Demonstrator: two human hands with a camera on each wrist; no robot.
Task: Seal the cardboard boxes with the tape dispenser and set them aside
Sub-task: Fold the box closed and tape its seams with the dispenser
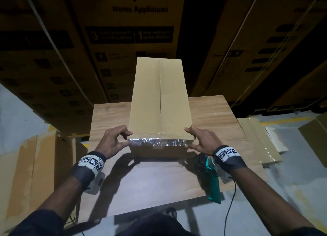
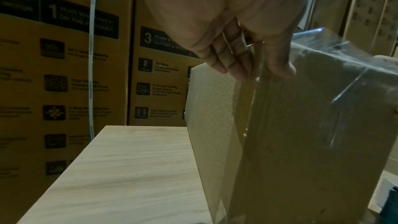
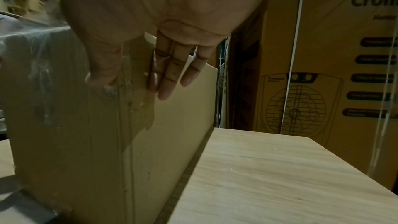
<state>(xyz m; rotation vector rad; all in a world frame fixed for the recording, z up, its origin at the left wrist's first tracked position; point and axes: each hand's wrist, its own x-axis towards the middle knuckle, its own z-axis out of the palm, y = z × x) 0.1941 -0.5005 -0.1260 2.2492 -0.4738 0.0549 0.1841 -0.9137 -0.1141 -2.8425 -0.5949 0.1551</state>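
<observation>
A: Wooden table [image 1: 208,111] bearing the cardboard box [image 1: 160,101]; tape strip [image 1: 159,143] across its near top edge. Left hand [image 1: 113,143] and right hand [image 1: 201,143], fingers extended, press the tape ends at the corners.

B: Risk: the wrinkled film may lift if pressed unevenly; the long seam looks untaped. The tape dispenser [image 1: 210,172], beneath the right wrist, shows fully only from the head; wrist views show fingers [image 2: 228,64] flat on the side walls.

"Home Appliances", "1 YEAR WARRANTY" on stacked cartons [image 1: 127,41]; "Crompton" on fan carton [image 3: 323,74]
</observation>
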